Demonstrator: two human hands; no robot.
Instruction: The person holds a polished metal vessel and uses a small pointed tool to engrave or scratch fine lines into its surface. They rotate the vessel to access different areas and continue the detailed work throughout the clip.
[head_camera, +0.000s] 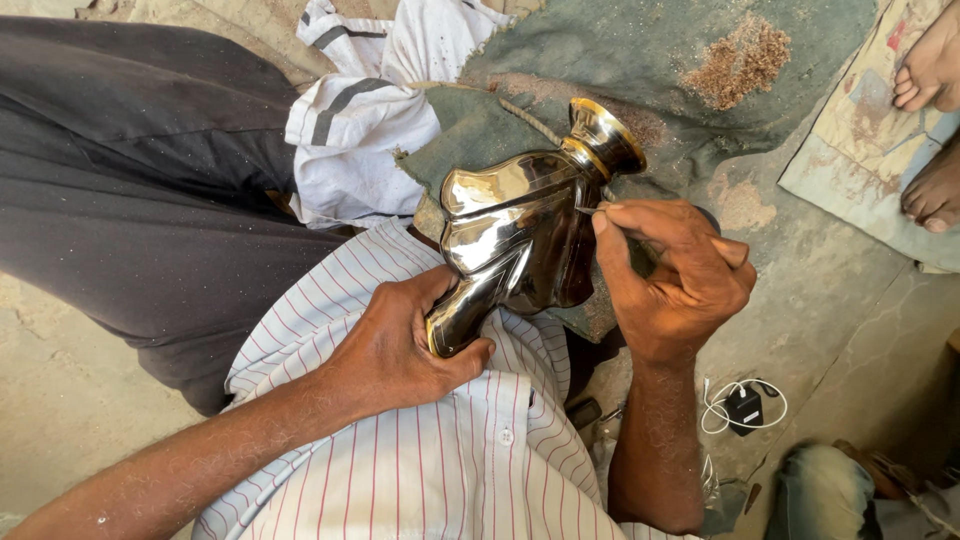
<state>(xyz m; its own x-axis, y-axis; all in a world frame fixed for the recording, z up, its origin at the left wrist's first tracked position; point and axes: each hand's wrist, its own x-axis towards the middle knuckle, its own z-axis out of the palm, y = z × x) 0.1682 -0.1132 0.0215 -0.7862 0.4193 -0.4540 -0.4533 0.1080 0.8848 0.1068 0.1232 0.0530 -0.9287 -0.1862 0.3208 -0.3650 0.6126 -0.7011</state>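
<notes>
Over the lap: polished brass vessel (520, 235), tilted, neck pointing away.
Left hand (400, 345): fingers clamped round the vessel's lower end.
Right hand (675, 275): fingertips pinched on a thin tool (588, 210) — tip touching the shoulder.
Progress: surface already mirror-bright — fine detail work seemingly under way.

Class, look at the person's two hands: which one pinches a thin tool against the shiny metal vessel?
The right hand; the left hand only grips the vessel's lower end.
</notes>
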